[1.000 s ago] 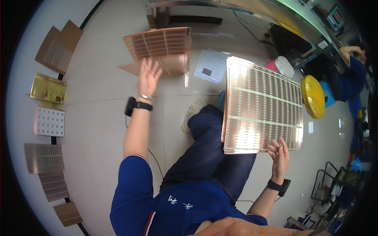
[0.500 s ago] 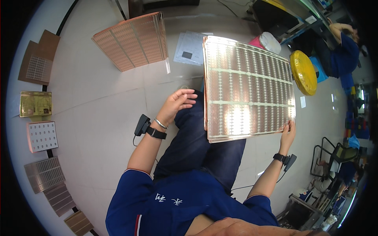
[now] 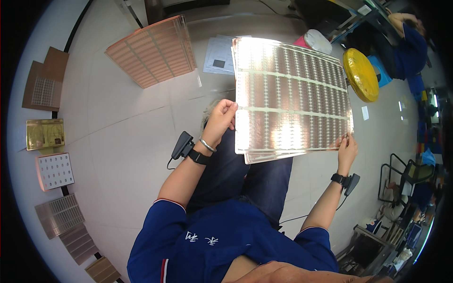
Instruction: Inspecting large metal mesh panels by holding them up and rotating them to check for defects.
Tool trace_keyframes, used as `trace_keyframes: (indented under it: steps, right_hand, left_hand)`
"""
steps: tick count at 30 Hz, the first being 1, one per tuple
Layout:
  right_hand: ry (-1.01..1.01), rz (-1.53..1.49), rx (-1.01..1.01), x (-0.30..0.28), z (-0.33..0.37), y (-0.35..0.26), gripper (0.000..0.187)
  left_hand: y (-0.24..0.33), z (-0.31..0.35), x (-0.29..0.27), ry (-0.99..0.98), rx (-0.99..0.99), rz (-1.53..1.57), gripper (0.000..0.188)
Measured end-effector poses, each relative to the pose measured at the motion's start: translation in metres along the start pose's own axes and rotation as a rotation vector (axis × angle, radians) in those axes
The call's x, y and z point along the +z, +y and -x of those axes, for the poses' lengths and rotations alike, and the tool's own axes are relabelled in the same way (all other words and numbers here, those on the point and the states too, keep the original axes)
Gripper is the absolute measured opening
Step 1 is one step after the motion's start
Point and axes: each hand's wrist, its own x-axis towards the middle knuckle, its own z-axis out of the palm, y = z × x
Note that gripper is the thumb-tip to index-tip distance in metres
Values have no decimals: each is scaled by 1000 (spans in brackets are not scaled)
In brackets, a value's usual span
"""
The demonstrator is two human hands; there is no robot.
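Observation:
In front of me is a stack of thin copper-coloured circuit board panels, patterned with pale bands and rows of small pads. Its top panel sits slightly askew, and the edges of lower ones show along the near side. My left hand pinches the top panel's left edge between thumb and fingers. At the near right corner, my right hand grips the panel's edge, fingertips on its face. What bears the stack is hidden beneath it. Another group of copper panels stands to the far left.
Printed sheets lie behind the stack's left corner. A yellow round-topped stool stands to the right, near a pink and white bundle. Sample panels line the left wall. A co-worker is at the upper right, a chair below.
My left hand has moved right and closed on the panel's left edge. The top panel has shifted left and away from me, out of line with those beneath. My right hand stays at its corner.

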Motion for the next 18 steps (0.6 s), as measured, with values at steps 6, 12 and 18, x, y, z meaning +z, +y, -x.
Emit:
trace_keyframes:
  steps: [6,12,18]
  right_hand:
    - [-17,-144,54,-21,40,-8,31]
    - [-206,-321,312,-55,83,-17,29]
    - [-377,-877,484,-29,100,-7,31]
  left_hand:
    - [7,9,-10,73,116,-45,19]
    - [21,75,-52,98,-73,-121,18]
    - [28,106,-68,251,-77,-142,19]
